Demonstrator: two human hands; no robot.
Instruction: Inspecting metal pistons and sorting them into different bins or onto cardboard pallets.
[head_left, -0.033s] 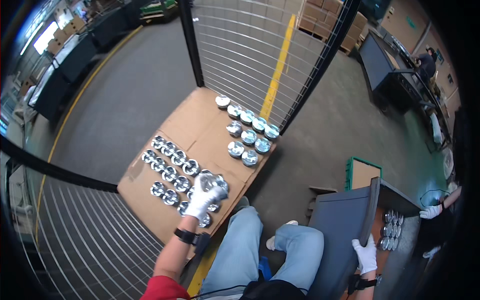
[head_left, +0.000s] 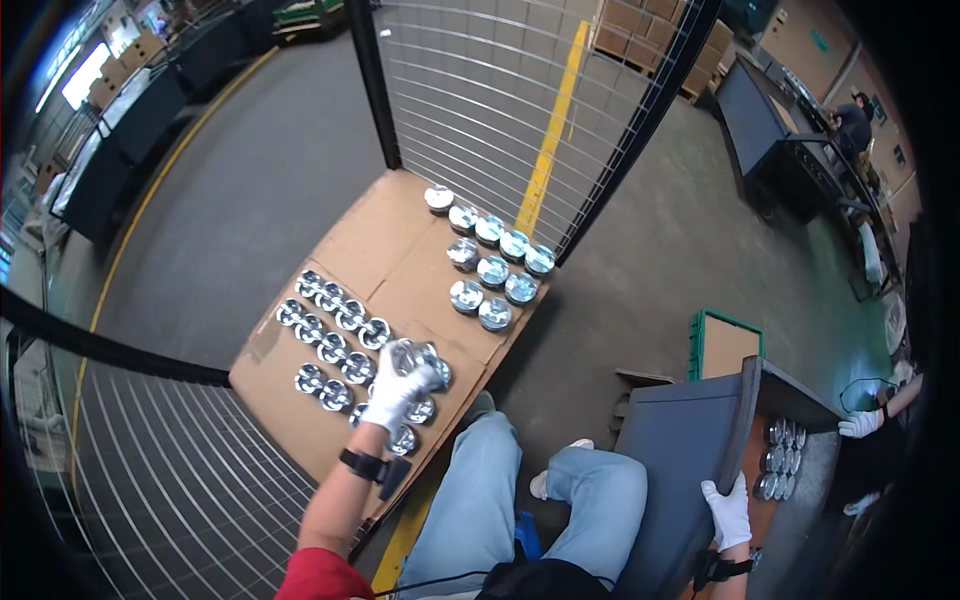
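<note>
Barely anything changes from the earlier frame: the wire cage point(head_left: 372, 95) and the cardboard point(head_left: 365, 232) sit slightly further left in view, while the grey table point(head_left: 665, 445) and the green crate point(head_left: 696, 345) keep their places. Over the cardboard, the left hand point(head_left: 398, 393) stays among the near rows, fingers bent against a blurred silver part point(head_left: 403, 354); I cannot tell whether they grip it. The right hand point(head_left: 732, 514) stays at the grey table's edge, thumb spread wide. Round metal parts point(head_left: 492, 271) stand in two groups on the cardboard, unchanged.
</note>
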